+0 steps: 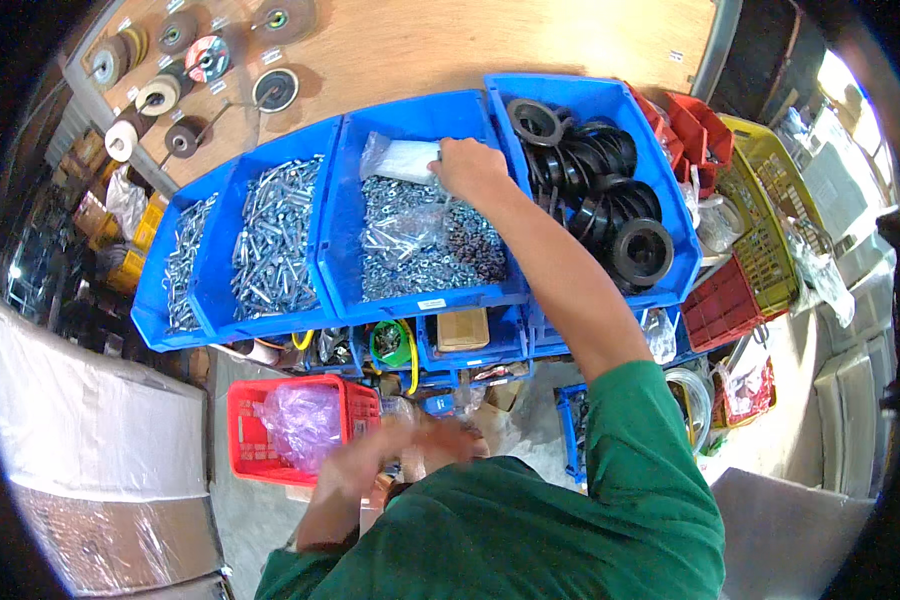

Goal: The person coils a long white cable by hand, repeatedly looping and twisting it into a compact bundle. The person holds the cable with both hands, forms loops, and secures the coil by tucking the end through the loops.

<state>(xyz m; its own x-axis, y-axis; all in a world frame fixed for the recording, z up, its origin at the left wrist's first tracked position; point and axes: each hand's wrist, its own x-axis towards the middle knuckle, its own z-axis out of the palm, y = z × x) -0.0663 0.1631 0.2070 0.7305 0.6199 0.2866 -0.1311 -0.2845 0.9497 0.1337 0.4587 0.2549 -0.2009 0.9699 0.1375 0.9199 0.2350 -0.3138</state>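
My right hand (pixel 470 168) reaches over the third blue bin (pixel 425 110) from the left. Its fingers are closed on the right end of a white packet (pixel 402 160) with a clear plastic end. Beneath the packet lie small silvery metal parts (pixel 400 270), a clear plastic bag (pixel 410 228) and, to the right, dark nuts or similar small pieces (pixel 478 255). Close to my body, my left hand (pixel 420 442) is smeared by motion. Whether it holds anything cannot be made out.
Blue bins with silvery bolt-like parts (pixel 280 230) stand left; another holds black rings (pixel 615 200). Grinding discs (pixel 208 58) hang on a wooden board (pixel 450 40). A red crate (pixel 235 430) with a purple bag (pixel 305 425) stands below. Yellow baskets (pixel 770 200) are at right.
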